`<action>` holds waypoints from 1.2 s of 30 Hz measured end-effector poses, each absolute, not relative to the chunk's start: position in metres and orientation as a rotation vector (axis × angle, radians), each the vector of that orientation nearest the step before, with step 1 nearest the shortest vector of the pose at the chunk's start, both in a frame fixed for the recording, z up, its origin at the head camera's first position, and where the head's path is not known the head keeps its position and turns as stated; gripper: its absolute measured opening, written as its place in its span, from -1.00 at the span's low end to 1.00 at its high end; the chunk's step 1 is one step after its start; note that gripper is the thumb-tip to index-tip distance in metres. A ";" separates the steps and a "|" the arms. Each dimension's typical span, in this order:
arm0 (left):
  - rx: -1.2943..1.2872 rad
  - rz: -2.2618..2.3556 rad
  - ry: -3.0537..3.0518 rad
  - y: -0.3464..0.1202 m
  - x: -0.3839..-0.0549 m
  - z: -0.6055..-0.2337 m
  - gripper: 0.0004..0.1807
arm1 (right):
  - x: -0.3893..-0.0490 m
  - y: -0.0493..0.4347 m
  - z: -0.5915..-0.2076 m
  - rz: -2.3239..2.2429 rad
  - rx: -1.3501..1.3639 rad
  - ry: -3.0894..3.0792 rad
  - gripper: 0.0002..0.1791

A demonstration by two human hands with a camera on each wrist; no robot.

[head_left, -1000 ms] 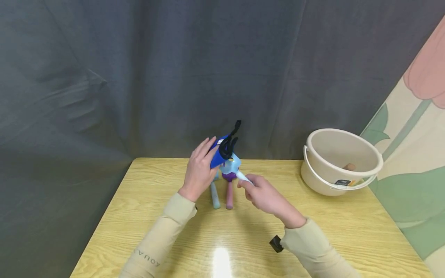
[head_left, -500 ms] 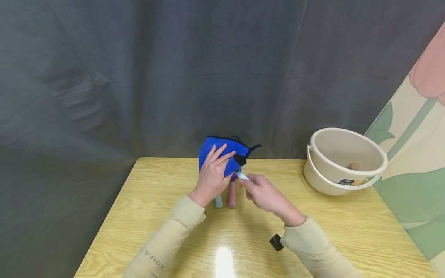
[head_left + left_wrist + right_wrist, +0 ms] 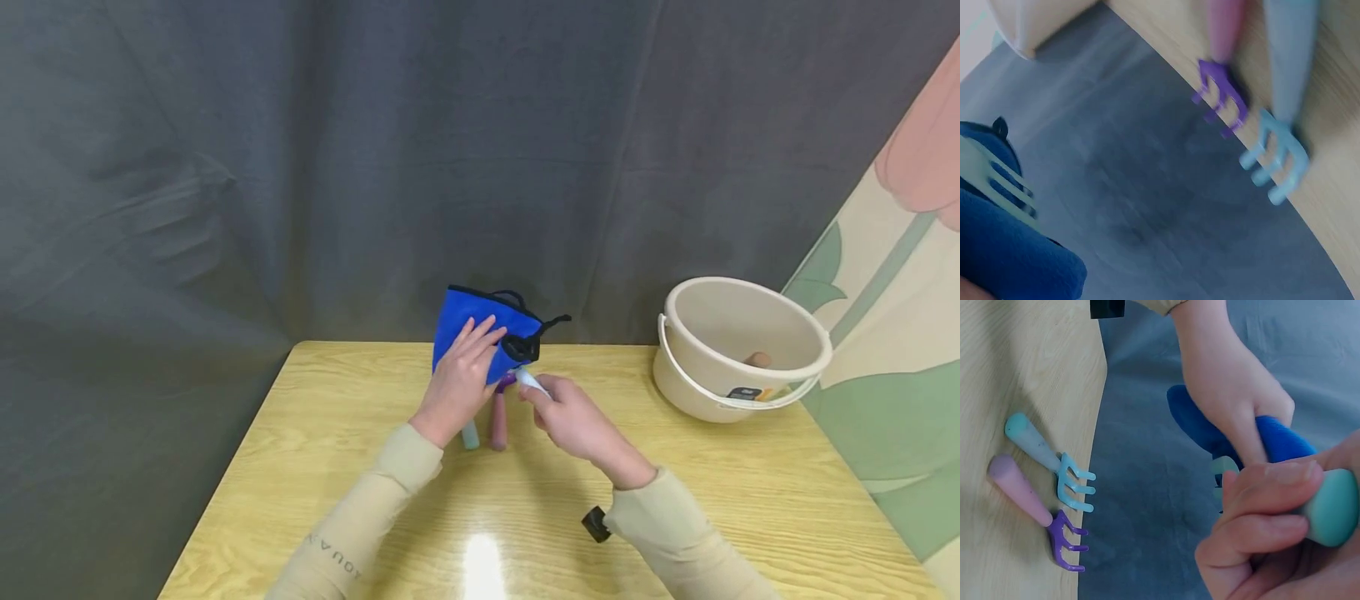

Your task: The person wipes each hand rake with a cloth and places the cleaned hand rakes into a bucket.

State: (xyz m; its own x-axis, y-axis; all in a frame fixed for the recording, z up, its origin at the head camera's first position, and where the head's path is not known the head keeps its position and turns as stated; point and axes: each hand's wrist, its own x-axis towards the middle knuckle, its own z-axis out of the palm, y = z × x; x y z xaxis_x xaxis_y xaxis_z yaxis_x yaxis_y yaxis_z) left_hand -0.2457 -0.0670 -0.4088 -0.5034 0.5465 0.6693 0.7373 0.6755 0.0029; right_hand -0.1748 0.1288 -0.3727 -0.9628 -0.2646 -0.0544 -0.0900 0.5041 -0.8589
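Note:
My left hand (image 3: 461, 379) grips a blue cloth (image 3: 452, 329) with black edging and black cord, its fingers spread over the outside. In my right hand (image 3: 573, 417) is a small hand rake, held by its pale handle (image 3: 531, 383); the mint handle end (image 3: 1338, 509) shows in the right wrist view. Its pale tined head (image 3: 979, 164) lies against the cloth in the left wrist view, but the cloth hides it in the head view. Below, a purple rake with a pink handle (image 3: 498, 423) and a light blue rake (image 3: 470, 436) lie side by side.
A beige bucket (image 3: 686, 392) with a white handle stands at the table's back right, a brown object (image 3: 757, 360) inside it. The wooden table (image 3: 337, 417) ends at a dark grey curtain (image 3: 450, 167). A flower-patterned surface (image 3: 892, 375) borders the right side.
My left hand has moved right, and the blue cloth has turned and spread over the held rake's head, which was visible a second ago. My right hand has stayed nearly in place.

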 end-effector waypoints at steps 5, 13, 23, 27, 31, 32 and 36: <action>-0.910 -0.267 -2.268 -0.080 -0.256 -0.413 -0.55 | -0.173 0.129 -0.373 -1.434 -0.302 2.584 -0.68; -0.894 -0.407 -2.265 -0.079 -0.255 -0.412 -0.57 | -0.172 0.126 -0.370 -1.419 -0.298 2.586 -0.69; -0.918 -0.534 -2.295 -0.062 -0.244 -0.409 -0.38 | -0.174 0.123 -0.373 -1.392 -0.332 2.623 -0.69; -0.950 -0.642 -2.313 -0.060 -0.237 -0.410 -0.41 | -0.176 0.122 -0.374 -1.392 -0.332 2.637 -0.68; -0.988 -0.709 -2.292 -0.059 -0.233 -0.412 -0.39 | -0.177 0.123 -0.375 -1.385 -0.340 2.656 -0.69; -1.005 -0.718 -2.279 -0.059 -0.234 -0.413 -0.38 | -0.177 0.123 -0.376 -1.379 -0.340 2.665 -0.68; -1.057 -0.657 -2.232 -0.062 -0.238 -0.415 -0.26 | -0.179 0.124 -0.377 -1.350 -0.348 2.704 -0.68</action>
